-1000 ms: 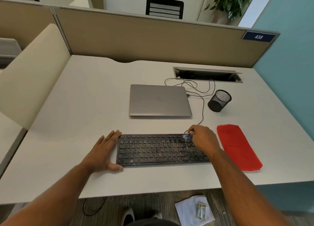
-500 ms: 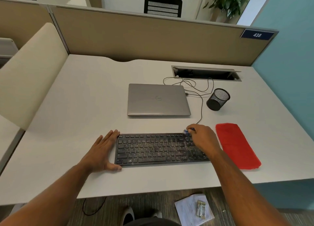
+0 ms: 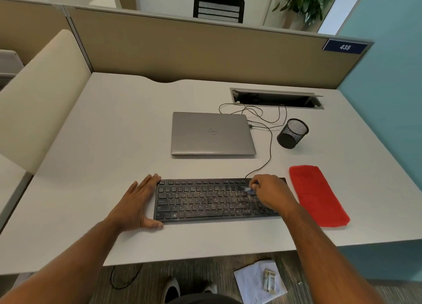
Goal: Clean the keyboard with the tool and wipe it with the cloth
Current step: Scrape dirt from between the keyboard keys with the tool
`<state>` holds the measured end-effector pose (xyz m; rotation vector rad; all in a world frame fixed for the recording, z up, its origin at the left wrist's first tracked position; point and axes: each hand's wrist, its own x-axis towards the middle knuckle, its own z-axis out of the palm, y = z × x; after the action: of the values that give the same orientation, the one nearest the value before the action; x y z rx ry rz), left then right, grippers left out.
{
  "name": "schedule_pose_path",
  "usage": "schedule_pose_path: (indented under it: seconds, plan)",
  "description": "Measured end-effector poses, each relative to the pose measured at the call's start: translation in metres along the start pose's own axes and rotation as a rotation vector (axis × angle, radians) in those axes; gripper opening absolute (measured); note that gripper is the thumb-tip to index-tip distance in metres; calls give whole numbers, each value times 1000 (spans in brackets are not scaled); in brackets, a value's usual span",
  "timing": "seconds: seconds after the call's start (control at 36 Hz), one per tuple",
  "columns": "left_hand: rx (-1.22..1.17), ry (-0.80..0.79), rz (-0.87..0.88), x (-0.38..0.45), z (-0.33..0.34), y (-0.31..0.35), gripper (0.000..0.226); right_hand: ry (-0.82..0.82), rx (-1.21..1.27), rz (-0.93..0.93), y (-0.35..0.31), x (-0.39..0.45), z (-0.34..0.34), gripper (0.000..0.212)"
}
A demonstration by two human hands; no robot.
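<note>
Head view of the bench (image 3: 96, 157). A black keyboard (image 3: 205, 201) lies flat near the front edge, its keys speckled with pale crumbs, thickest just left of the right hand (image 3: 271, 194).

The left hand (image 3: 134, 205) lies flat on the bench against the keyboard's left end: fingers (image 3: 146, 185) straight and close together along the short edge, thumb at the front left corner. It holds nothing.

The right hand rests over the keyboard's right part with its fingers curled, pinching a small blue tool (image 3: 250, 190). Only the tool's tip shows, at the hand's left side and down on the keys near the upper right rows; its shape is too small to make out.

A red cloth (image 3: 319, 196) lies flat on the bench just right of the right hand, beside the keyboard's right end and untouched.

Beyond the hands lies a closed grey laptop (image 3: 212, 133). To its right a black mesh cup (image 3: 292, 133) stands on the bench. A thin black cable (image 3: 270, 148) runs from behind the right hand, past the laptop, toward an open cable slot (image 3: 276, 98) at the rear of the bench.

On the floor under the front edge lies a sheet of paper (image 3: 251, 283) bearing a small packet (image 3: 269, 279).
</note>
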<state>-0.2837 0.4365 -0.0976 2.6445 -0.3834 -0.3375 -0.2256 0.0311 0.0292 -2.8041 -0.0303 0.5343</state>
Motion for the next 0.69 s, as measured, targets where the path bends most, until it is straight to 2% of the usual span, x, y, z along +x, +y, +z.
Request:
schedule_pose_path:
  seconds: [0.08, 0.19, 0.42, 0.56, 0.69]
  plan:
    - [-1, 2, 1, -1, 0, -1, 145, -27, -10, 4, -1, 0, -6, 10]
    - [0, 4, 0, -1, 1, -1, 146, 79, 25, -14, -3, 0, -6, 22]
    - [3, 3, 1, -1, 1, -1, 145, -61, -33, 23, -3, -2, -5, 11]
    - [-3, 11, 5, -1, 1, -1, 146, 63, 32, -2, 1, -4, -1, 20]
    - [-1, 3, -2, -1, 1, -1, 147, -60, -31, 38, 2, -7, 2, 11]
